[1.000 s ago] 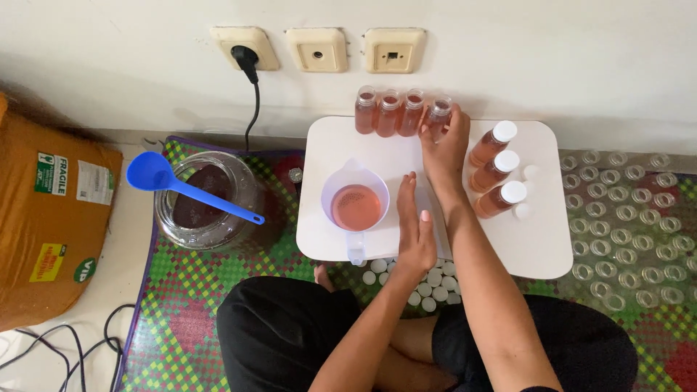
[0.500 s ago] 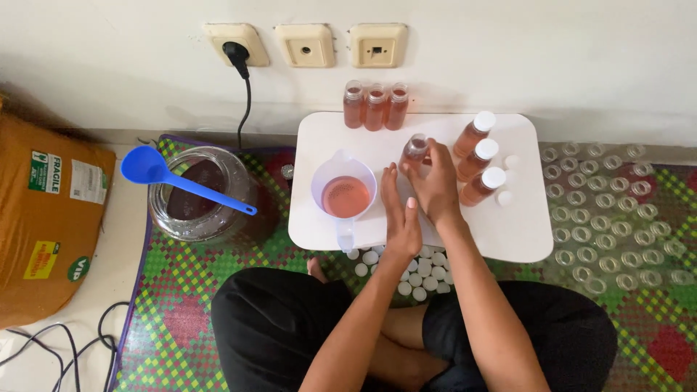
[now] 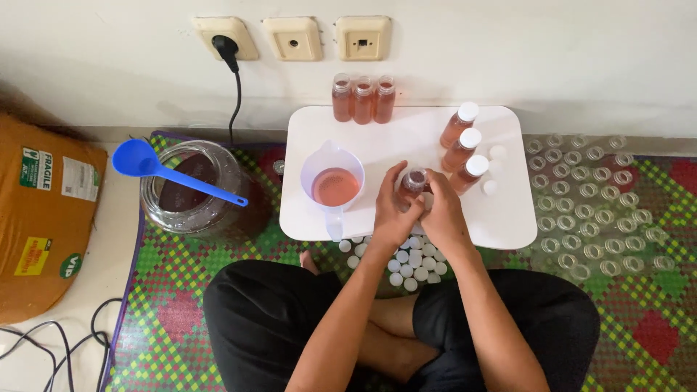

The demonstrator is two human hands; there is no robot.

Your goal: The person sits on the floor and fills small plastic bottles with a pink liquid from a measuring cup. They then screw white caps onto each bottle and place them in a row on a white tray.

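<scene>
Drawn nearer since before, left hand (image 3: 392,210) and right hand (image 3: 440,210) clasp a small bottle (image 3: 414,181) over the white table (image 3: 508,218).

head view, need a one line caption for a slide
Seated person's left hand and right hand grip a small bottle of pinkish liquid over a white tray table.

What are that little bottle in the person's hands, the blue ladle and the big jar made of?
The small bottle, held between left hand and right hand, looks like clear plastic: the reddish liquid shows through. The blue ladle seems moulded plastic, evenly coloured and faintly glossy. The big jar is transparent with bright reflections; glass or thick plastic, I cannot tell which.
</scene>
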